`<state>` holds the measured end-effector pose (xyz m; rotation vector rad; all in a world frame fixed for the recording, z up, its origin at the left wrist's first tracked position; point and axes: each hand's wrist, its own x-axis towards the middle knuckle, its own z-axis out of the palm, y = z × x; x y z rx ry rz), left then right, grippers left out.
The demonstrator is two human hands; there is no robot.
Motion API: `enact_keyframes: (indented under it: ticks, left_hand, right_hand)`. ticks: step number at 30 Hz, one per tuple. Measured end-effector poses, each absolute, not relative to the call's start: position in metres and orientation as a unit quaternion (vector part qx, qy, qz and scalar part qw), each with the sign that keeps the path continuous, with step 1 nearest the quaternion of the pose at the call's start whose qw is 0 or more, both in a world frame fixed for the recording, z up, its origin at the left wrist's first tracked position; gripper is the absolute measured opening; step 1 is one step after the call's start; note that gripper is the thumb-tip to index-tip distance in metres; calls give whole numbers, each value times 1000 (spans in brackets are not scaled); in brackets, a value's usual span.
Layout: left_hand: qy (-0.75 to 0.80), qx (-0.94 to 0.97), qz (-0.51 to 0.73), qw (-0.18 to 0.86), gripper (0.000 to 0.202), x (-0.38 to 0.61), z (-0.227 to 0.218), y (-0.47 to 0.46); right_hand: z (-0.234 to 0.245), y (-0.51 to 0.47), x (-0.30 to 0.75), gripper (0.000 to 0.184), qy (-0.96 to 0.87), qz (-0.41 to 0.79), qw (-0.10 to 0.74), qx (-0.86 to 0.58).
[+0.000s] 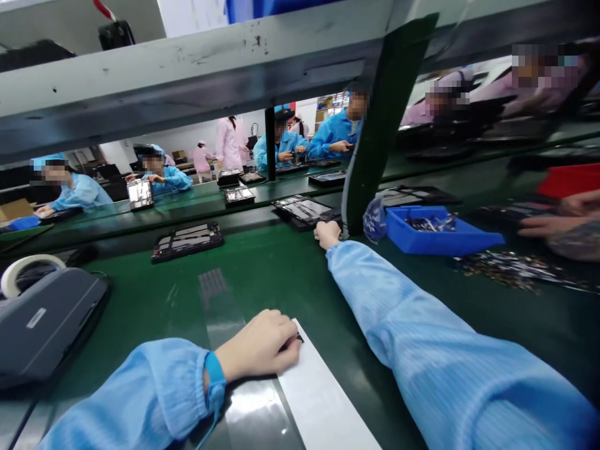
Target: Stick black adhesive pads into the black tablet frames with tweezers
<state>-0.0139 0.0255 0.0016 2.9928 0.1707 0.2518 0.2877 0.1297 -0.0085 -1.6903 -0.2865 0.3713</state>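
Observation:
My left hand (257,345) rests on a white strip (319,394) lying on the green belt, its fingers curled over a small dark part (297,339) that mostly hides inside them. A blue wrist strap (215,378) circles that wrist. My right hand (327,234) reaches far forward, with curled fingers at the edge of a black tray (304,210). Whether it grips anything is hidden. A blue plastic bin (440,231) holding small dark parts stands to the right of that hand.
A grey flat case (47,325) and a tape roll (32,275) lie at the left. Another black tray (187,242) sits on the belt. Small parts (520,272) are scattered right, beside a co-worker's hands (553,219). A grey metal beam (187,81) crosses overhead.

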Motion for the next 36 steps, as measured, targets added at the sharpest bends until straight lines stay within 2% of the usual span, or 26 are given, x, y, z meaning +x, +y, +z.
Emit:
enact_keyframes:
  ticks: [6, 12, 16, 19, 27, 30, 36]
  left_hand:
    - [57, 992, 86, 71, 17, -15, 3, 23]
    - [65, 991, 90, 79, 20, -16, 2, 20]
    - [66, 990, 87, 93, 20, -16, 2, 20]
    - [66, 988, 90, 104, 20, -16, 1, 22]
    - [60, 988, 94, 109, 21, -14, 0, 25]
    - [56, 986, 97, 121, 22, -14, -2, 25]
    - [76, 974, 149, 151, 15, -16, 15, 33]
  right_hand:
    - [-2, 144, 290, 27, -66, 241, 724, -643]
    - [2, 149, 279, 18, -116, 323, 761, -550]
    - [4, 147, 260, 34, -159, 355, 758, -524]
    - [2, 133, 238, 39, -196, 370, 749, -514]
    - [-3, 18, 180, 48, -316, 459, 647, -521]
    - [3, -45, 167, 55, -357, 471, 557, -583]
    - [-18, -154, 190, 49, -259, 531, 421, -689]
